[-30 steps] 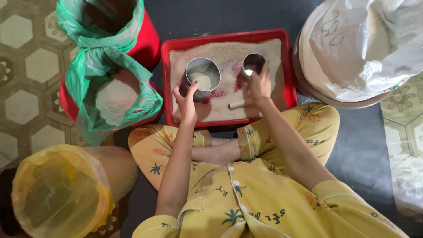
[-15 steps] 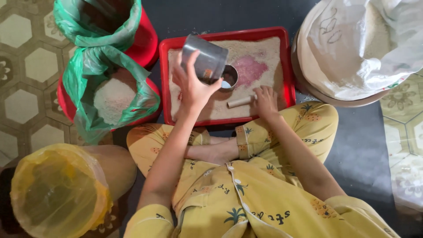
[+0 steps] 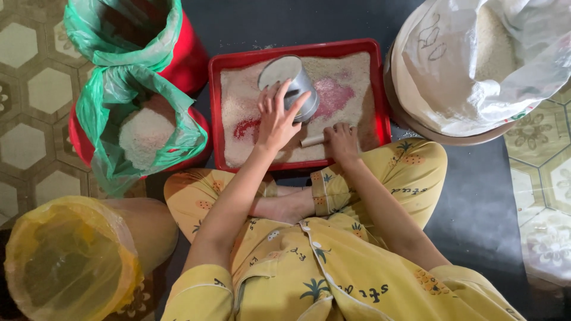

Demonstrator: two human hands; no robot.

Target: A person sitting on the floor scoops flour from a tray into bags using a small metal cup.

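A red tray (image 3: 297, 50) holding a layer of white rice lies on the dark floor in front of my crossed legs. My left hand (image 3: 278, 116) grips a metal can (image 3: 289, 84), tipped on its side over the middle of the tray. My right hand (image 3: 343, 141) rests at the tray's near edge with its fingers curled on a short pale stick (image 3: 313, 141) that lies on the rice. Patches of the red tray bottom show through the rice beside the can.
Two red buckets lined with green bags stand left of the tray, the nearer green bag (image 3: 143, 128) holding rice. A big white sack (image 3: 476, 59) of rice sits at the right. A container covered in a yellow bag (image 3: 65, 261) is at the lower left.
My left hand lifted the can off the rice, tipped it and carried it to the tray's middle. My right hand let go of a second small can and dropped to the stick.
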